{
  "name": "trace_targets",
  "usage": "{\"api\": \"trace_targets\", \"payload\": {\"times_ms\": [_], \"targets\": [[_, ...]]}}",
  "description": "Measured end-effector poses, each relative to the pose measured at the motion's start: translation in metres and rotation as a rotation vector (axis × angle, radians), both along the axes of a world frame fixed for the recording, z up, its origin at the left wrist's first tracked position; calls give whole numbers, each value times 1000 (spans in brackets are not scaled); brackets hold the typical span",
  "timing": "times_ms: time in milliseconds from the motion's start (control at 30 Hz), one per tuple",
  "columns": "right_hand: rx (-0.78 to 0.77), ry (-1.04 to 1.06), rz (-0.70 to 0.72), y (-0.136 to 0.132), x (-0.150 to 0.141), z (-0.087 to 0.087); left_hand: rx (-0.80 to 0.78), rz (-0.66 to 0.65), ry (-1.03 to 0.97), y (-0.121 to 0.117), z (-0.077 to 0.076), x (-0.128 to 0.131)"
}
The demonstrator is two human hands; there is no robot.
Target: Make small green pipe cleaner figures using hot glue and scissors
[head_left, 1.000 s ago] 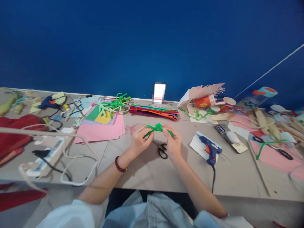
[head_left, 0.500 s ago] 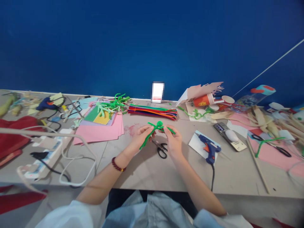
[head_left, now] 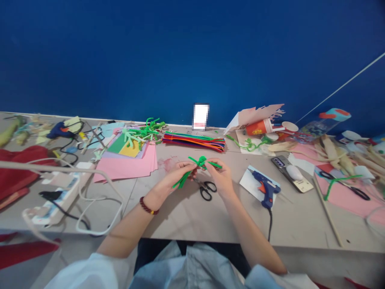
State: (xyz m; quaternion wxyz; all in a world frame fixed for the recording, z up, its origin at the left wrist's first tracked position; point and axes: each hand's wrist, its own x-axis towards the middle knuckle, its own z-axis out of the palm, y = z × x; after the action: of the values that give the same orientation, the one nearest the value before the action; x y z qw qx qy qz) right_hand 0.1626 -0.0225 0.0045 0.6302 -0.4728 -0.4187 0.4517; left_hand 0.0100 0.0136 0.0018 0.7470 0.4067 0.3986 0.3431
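Between my two hands is a figure of bent green pipe cleaners [head_left: 201,161], with a small rounded knot at its top. My left hand [head_left: 184,169] pinches its left side, and several green ends hang down past the fingers. My right hand [head_left: 220,174] grips a green strand on the other side, its tip sticking out beyond the thumb. Black-handled scissors [head_left: 207,190] lie on the table just below, their blades partly hidden behind my left fingers. A bundle of coloured pipe cleaners [head_left: 194,141] lies farther back.
A blue hot glue gun [head_left: 266,188] rests on a pale card at right, beside a phone [head_left: 290,172]. To the left are pink paper sheets [head_left: 126,164], green pipe cleaner shapes [head_left: 146,132] and a white power strip [head_left: 61,196] with cables. A lit screen [head_left: 201,116] stands against the blue wall.
The green figure has turned in my hands; its lower ends now spread apart under my left hand. My fingers have shifted slightly around it.
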Motion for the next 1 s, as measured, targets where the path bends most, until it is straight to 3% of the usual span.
{"api": "trace_targets", "payload": {"times_ms": [167, 367, 433, 600, 767, 1000], "targets": [[36, -80, 57, 0, 2, -2, 30, 80, 24, 0, 0, 0], [28, -15, 31, 5, 4, -9, 61, -125, 28, -2, 6, -4], [16, 3, 36, 6, 5, -10, 46, -139, 17, -3, 7, -3], [5, 12, 107, 5, 5, -8, 46, -40, 8, -2, 4, 0], [32, -121, 190, 4, 7, -10, 65, 30, 19, -1, 0, 0], [130, -309, 168, 6, 10, -15, 102, 81, 21, -2, 1, 1]]}}
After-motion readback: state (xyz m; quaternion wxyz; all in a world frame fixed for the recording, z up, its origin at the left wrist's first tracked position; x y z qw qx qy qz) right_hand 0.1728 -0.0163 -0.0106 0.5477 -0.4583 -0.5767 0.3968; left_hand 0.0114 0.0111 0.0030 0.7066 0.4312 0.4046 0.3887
